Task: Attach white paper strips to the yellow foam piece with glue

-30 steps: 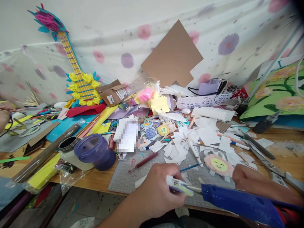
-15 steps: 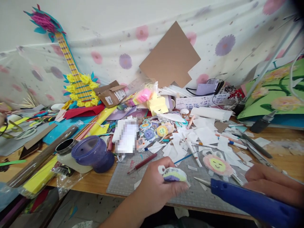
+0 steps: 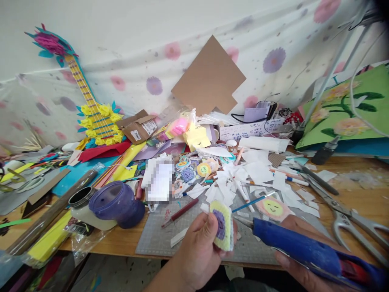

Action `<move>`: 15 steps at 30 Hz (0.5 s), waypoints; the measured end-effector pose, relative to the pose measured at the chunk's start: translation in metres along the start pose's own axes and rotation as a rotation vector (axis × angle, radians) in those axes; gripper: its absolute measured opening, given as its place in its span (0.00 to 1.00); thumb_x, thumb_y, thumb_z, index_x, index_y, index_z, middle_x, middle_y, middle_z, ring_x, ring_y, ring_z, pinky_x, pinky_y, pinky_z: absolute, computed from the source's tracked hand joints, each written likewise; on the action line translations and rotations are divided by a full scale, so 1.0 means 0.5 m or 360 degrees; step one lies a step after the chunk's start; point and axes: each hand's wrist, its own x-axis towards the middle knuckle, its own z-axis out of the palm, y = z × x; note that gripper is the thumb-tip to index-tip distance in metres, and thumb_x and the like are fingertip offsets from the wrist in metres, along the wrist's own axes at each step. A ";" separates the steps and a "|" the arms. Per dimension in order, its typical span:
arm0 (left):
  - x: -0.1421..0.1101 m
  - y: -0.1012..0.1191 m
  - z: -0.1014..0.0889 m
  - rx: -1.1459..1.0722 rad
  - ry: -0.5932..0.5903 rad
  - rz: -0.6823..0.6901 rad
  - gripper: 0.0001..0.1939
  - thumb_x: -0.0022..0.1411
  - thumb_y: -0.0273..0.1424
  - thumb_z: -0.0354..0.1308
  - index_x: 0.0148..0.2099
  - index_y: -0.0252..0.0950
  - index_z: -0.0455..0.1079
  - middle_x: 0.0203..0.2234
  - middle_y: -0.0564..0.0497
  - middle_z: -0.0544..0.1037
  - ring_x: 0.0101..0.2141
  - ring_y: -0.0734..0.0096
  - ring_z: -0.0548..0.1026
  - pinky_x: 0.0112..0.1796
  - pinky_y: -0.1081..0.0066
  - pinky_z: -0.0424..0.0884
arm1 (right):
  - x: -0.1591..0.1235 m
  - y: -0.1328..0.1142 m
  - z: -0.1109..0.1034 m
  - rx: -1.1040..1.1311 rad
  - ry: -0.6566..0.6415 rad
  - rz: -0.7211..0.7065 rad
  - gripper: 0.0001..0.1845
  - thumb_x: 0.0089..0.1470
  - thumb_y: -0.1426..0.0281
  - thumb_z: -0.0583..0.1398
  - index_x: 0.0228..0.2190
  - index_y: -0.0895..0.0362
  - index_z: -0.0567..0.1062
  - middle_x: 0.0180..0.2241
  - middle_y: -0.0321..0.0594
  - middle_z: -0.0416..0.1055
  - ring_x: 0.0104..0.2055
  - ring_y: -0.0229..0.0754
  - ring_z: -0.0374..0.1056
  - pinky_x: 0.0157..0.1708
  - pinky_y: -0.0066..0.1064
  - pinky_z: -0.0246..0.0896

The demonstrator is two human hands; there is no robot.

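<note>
My left hand point(image 3: 197, 247) pinches a small padded cutout point(image 3: 225, 231), coloured pale yellow-green and purple, its face tilted sideways and its white edge showing. My right hand point(image 3: 296, 269) is wrapped round a blue glue gun point(image 3: 294, 243). The gun's metal nozzle points left, close to the cutout's right edge; whether they touch I cannot tell. Below both hands lies a grey cutting mat point(image 3: 152, 237). A pink cutout with a yellow smiling face point(image 3: 272, 207) rests on the mat behind the gun, partly hidden by it.
Large scissors point(image 3: 340, 215) lie at right, near a dark bottle point(image 3: 325, 152). White paper scraps point(image 3: 258, 170) and coloured cutouts point(image 3: 188, 174) cover the middle. A purple jar point(image 3: 118, 205) stands at left by an open pale jar point(image 3: 82, 207). A dark red pen point(image 3: 180, 211) lies on the mat.
My left hand has turned the cutout up, so its yellow-green and purple face shows more. The glue gun has moved left and stays near it. The view has shifted slightly.
</note>
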 end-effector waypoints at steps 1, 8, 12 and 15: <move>0.000 -0.001 0.002 -0.0027 -0.0013 -0.0009 0.22 0.53 0.49 0.63 0.32 0.33 0.66 0.22 0.52 0.70 0.19 0.81 0.59 0.21 0.77 0.49 | 0.000 -0.004 0.000 0.0009 -0.0006 0.0001 0.12 0.57 0.61 0.55 0.23 0.50 0.66 0.23 0.33 0.64 0.27 0.41 0.66 0.32 0.32 0.65; 0.004 -0.011 0.000 -0.0101 0.0131 -0.0052 0.23 0.49 0.48 0.67 0.30 0.34 0.63 0.17 0.55 0.68 0.18 0.81 0.60 0.20 0.78 0.50 | 0.005 -0.006 -0.017 -0.0043 0.0000 -0.0052 0.12 0.57 0.63 0.57 0.23 0.51 0.69 0.22 0.32 0.64 0.22 0.37 0.63 0.23 0.27 0.61; 0.007 -0.017 -0.007 -0.0038 0.0213 -0.0012 0.23 0.49 0.48 0.67 0.31 0.34 0.65 0.17 0.55 0.68 0.18 0.81 0.60 0.21 0.77 0.52 | 0.005 0.013 -0.026 -0.0150 -0.0089 -0.0213 0.07 0.53 0.68 0.59 0.24 0.51 0.70 0.21 0.33 0.65 0.20 0.36 0.63 0.16 0.24 0.58; 0.007 -0.013 -0.008 0.0059 0.0195 0.0095 0.23 0.49 0.48 0.67 0.28 0.34 0.65 0.18 0.55 0.67 0.20 0.80 0.61 0.23 0.77 0.54 | -0.005 0.019 -0.018 -0.0143 -0.0005 -0.0194 0.10 0.56 0.63 0.55 0.26 0.49 0.73 0.19 0.35 0.63 0.19 0.41 0.64 0.15 0.29 0.58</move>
